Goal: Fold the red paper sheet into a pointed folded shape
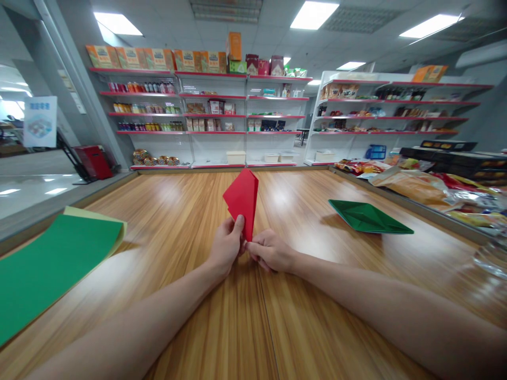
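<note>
A folded piece of red paper [242, 196] stands upright above the middle of the table, its wide pointed end up and its narrow end down. My left hand [227, 240] is closed on its lower left side, the thumb lying over the front. My right hand [271, 250] pinches the narrow bottom tip from the right, fingers curled. Both hands nearly meet at that tip, and the fingers behind the paper are hidden. To the right lies a folded green paper [370, 216] with creases, slightly raised off the wood.
Green sheets [59, 264] with a pale yellow one beneath lie at the left of the wooden table [190, 206]. Snack bags [412, 187] are heaped beyond the right edge. A clear glass-like object [493, 256] stands at far right. Stocked shelves [214, 96] line the back.
</note>
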